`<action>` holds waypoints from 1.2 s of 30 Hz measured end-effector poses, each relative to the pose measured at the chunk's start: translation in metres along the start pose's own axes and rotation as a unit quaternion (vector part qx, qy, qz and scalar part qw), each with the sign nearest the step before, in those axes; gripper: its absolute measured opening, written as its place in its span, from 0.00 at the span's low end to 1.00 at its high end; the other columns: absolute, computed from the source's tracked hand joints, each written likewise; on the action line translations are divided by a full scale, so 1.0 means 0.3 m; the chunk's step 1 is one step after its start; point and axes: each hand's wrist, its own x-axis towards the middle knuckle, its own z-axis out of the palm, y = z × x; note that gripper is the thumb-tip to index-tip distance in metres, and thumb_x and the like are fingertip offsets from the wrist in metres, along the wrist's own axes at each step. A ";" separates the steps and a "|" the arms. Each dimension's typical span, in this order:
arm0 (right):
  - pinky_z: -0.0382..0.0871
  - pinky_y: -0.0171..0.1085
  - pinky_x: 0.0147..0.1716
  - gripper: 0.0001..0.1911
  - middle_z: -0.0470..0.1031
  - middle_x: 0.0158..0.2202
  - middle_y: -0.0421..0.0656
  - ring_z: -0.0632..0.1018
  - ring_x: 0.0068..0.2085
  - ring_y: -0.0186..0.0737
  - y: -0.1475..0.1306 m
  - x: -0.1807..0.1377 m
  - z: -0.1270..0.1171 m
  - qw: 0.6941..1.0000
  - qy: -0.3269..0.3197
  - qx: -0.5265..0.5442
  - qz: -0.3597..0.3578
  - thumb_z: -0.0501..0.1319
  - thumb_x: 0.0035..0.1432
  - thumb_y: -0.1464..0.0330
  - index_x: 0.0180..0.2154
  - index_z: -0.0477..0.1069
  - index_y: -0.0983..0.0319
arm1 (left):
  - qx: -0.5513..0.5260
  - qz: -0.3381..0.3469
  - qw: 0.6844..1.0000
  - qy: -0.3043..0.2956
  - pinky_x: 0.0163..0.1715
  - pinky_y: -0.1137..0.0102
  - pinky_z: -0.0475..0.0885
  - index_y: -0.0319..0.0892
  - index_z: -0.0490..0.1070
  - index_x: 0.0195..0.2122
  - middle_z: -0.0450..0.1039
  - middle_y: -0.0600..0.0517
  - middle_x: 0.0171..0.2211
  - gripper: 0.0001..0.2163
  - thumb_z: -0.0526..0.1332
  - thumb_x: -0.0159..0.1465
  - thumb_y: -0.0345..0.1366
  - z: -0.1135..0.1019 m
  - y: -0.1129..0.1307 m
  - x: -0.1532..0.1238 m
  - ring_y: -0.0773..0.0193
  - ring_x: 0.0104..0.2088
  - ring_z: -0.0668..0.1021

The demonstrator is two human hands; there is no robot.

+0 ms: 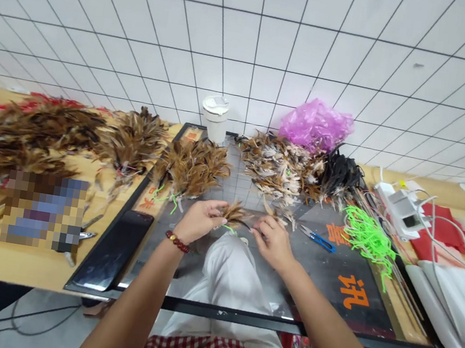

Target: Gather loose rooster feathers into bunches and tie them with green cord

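Note:
A small bunch of brown feathers (pixel 232 214) is pinched in the fingers of my left hand (pixel 202 219), just above the dark glass board. My right hand (pixel 273 242) faces it from the other side, thumb and fingertips closed on a thin dark feather (pixel 245 224) that reaches toward the bunch. A bright green tie (pixel 229 229) shows just under the bunch. Behind my right fingers are pale brown feathers (pixel 271 208); whether they are held or lying there I cannot tell. Blue-handled snips (pixel 318 239) lie to the right of that hand.
Brown feather bundles (pixel 195 168) and a mixed feather pile (pixel 278 166) lie behind my hands, with black feathers (pixel 341 173). Green ties (pixel 370 237), a power strip (pixel 401 211) and cables are rightward. A phone (pixel 114 249) lies left; a lidded cup (pixel 215 119) stands by the wall.

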 end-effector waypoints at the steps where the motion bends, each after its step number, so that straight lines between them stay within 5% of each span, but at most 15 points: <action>1: 0.61 0.39 0.40 0.08 0.75 0.38 0.45 0.74 0.40 0.40 0.000 -0.001 0.004 1.000 -0.007 0.000 -0.001 0.55 0.63 0.66 0.35 0.72 0.59 | 0.013 0.013 0.999 0.033 0.28 0.70 0.70 0.36 0.74 0.48 0.76 0.51 0.25 0.25 0.68 0.47 0.36 -0.034 0.003 -0.013 0.65 0.26 0.76; 6: 0.60 0.39 0.41 0.08 0.75 0.39 0.45 0.74 0.39 0.39 0.001 -0.001 0.012 1.000 -0.011 0.003 0.001 0.55 0.63 0.66 0.34 0.73 0.59 | 0.032 0.067 0.981 0.181 0.32 0.69 0.71 0.37 0.74 0.48 0.76 0.51 0.27 0.25 0.66 0.47 0.40 -0.261 0.036 -0.020 0.63 0.30 0.76; 9: 0.60 0.39 0.41 0.08 0.75 0.38 0.45 0.74 0.39 0.39 0.005 0.002 0.013 1.000 -0.007 0.007 0.003 0.56 0.62 0.66 0.34 0.73 0.60 | 0.162 0.035 0.941 0.294 0.30 0.71 0.69 0.37 0.75 0.45 0.73 0.54 0.22 0.22 0.65 0.48 0.38 -0.399 0.042 0.026 0.63 0.28 0.75; 11: 0.60 0.39 0.41 0.08 0.75 0.38 0.45 0.74 0.39 0.39 0.007 0.003 0.015 1.000 -0.009 0.008 0.003 0.56 0.62 0.66 0.34 0.73 0.60 | 0.268 -0.009 0.919 0.290 0.30 0.71 0.68 0.38 0.76 0.42 0.72 0.54 0.20 0.20 0.65 0.47 0.37 -0.463 0.034 0.068 0.61 0.28 0.75; 17: 0.61 0.39 0.41 0.08 0.76 0.37 0.45 0.75 0.39 0.39 0.013 0.002 0.022 1.000 0.009 0.017 0.007 0.56 0.62 0.67 0.35 0.73 0.59 | 0.371 -0.089 0.900 0.211 0.34 0.70 0.69 0.40 0.76 0.40 0.78 0.49 0.28 0.20 0.68 0.44 0.36 -0.504 0.012 0.134 0.58 0.33 0.78; 22: 0.62 0.40 0.42 0.07 0.76 0.37 0.45 0.75 0.40 0.41 0.013 0.001 0.023 0.999 0.031 0.035 0.009 0.56 0.62 0.67 0.37 0.72 0.60 | 0.350 -0.008 0.884 0.310 0.43 0.66 0.70 0.40 0.76 0.39 0.78 0.47 0.35 0.13 0.60 0.53 0.34 -0.501 0.025 0.074 0.56 0.39 0.78; 25: 0.62 0.40 0.41 0.07 0.76 0.37 0.44 0.75 0.40 0.41 0.016 0.004 0.018 0.997 0.052 0.046 0.019 0.55 0.62 0.68 0.37 0.72 0.59 | 0.252 0.026 0.885 0.391 0.41 0.67 0.71 0.37 0.75 0.41 0.77 0.46 0.35 0.14 0.58 0.56 0.34 -0.432 0.048 0.036 0.60 0.36 0.78; 27: 0.62 0.39 0.41 0.08 0.76 0.38 0.45 0.75 0.41 0.41 0.027 0.010 0.011 0.995 0.083 0.053 0.032 0.54 0.62 0.69 0.38 0.72 0.59 | 0.179 0.085 0.886 0.420 0.37 0.69 0.72 0.37 0.75 0.42 0.77 0.47 0.34 0.14 0.57 0.57 0.36 -0.325 0.067 0.033 0.63 0.33 0.77; 28: 0.62 0.39 0.41 0.09 0.75 0.38 0.45 0.74 0.42 0.41 0.037 0.014 0.006 0.993 0.100 0.052 0.039 0.54 0.63 0.69 0.38 0.72 0.59 | 0.134 0.120 0.896 0.406 0.35 0.70 0.72 0.37 0.74 0.42 0.77 0.48 0.33 0.14 0.57 0.58 0.37 -0.257 0.075 0.042 0.64 0.32 0.77; 30: 0.62 0.40 0.43 0.10 0.75 0.40 0.46 0.74 0.44 0.42 0.063 0.021 -0.006 0.990 0.127 0.034 0.054 0.53 0.63 0.69 0.39 0.73 0.60 | 0.041 0.159 0.946 0.281 0.33 0.71 0.72 0.37 0.74 0.41 0.77 0.47 0.33 0.14 0.59 0.57 0.39 -0.102 0.080 0.078 0.65 0.31 0.77; 33: 0.60 0.41 0.43 0.11 0.75 0.42 0.46 0.72 0.45 0.44 0.105 0.025 -0.029 0.987 0.132 -0.018 0.089 0.54 0.63 0.68 0.41 0.73 0.59 | -0.064 0.125 0.982 0.127 0.29 0.72 0.72 0.37 0.75 0.38 0.78 0.47 0.32 0.12 0.63 0.54 0.36 0.115 0.058 0.165 0.67 0.27 0.77; 36: 0.59 0.40 0.43 0.11 0.74 0.43 0.46 0.72 0.44 0.44 0.128 0.021 -0.053 0.985 0.106 -0.066 0.122 0.55 0.62 0.65 0.43 0.74 0.59 | -0.141 0.073 0.980 0.122 0.26 0.74 0.69 0.37 0.74 0.35 0.77 0.49 0.29 0.09 0.61 0.54 0.32 0.255 0.018 0.243 0.70 0.22 0.74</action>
